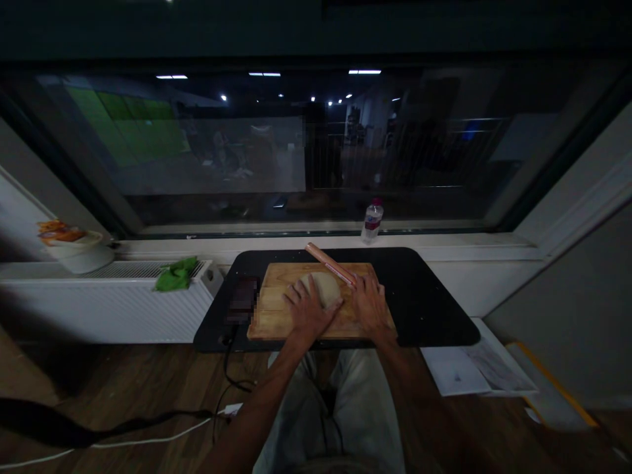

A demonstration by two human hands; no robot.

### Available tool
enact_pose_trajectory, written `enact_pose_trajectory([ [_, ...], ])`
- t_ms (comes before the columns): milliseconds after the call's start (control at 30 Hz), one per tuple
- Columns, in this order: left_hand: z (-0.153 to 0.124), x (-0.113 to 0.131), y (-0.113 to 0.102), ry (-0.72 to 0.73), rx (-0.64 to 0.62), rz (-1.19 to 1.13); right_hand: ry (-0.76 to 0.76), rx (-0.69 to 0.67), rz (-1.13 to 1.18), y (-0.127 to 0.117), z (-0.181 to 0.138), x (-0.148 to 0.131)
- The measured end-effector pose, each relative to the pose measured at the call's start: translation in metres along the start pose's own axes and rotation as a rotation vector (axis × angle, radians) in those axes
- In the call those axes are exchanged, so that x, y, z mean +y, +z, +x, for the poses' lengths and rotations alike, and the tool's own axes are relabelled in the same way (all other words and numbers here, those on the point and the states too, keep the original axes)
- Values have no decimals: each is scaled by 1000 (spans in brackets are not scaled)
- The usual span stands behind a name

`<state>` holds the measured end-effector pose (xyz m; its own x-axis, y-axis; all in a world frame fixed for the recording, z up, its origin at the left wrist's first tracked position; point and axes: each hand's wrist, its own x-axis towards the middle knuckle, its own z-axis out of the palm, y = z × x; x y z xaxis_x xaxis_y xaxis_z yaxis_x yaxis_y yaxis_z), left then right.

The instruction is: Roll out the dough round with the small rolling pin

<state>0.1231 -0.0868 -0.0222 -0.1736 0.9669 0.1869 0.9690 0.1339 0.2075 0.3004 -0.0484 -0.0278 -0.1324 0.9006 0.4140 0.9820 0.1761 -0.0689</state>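
A wooden cutting board [276, 316] lies on a small black table [424, 303]. A lump of pale dough [326, 288] sits on the board. My left hand [307, 308] lies flat on the board with fingers spread, its edge against the dough's left side. My right hand [368, 304] rests on the board to the dough's right, fingers closed round the near end of a wooden rolling pin [330, 264], which slants away toward the board's far edge.
A water bottle [372, 220] stands on the window sill behind the table. A dark blurred device [243, 299] lies left of the board. A green cloth [176, 274] and a white bowl [79, 253] sit on the radiator at left. Papers [474, 372] and cables [148, 431] lie on the floor.
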Motion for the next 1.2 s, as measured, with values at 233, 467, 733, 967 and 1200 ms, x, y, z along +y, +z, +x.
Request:
enact_pose_trajectory([
  [233, 4, 8, 4, 2, 3, 19, 18, 21, 25, 0, -3, 1],
  [467, 32, -35, -4, 233, -162, -81, -6, 35, -1, 1, -5, 2],
  [733, 79, -85, -23, 601, -452, -133, -19, 29, -15, 4, -4, 2],
  [967, 80, -87, -16, 643, -428, -378, -58, 18, -16, 5, -5, 5],
  [1200, 65, -96, -38, 192, 207, -500, -209, -67, 29, 1, -6, 6],
])
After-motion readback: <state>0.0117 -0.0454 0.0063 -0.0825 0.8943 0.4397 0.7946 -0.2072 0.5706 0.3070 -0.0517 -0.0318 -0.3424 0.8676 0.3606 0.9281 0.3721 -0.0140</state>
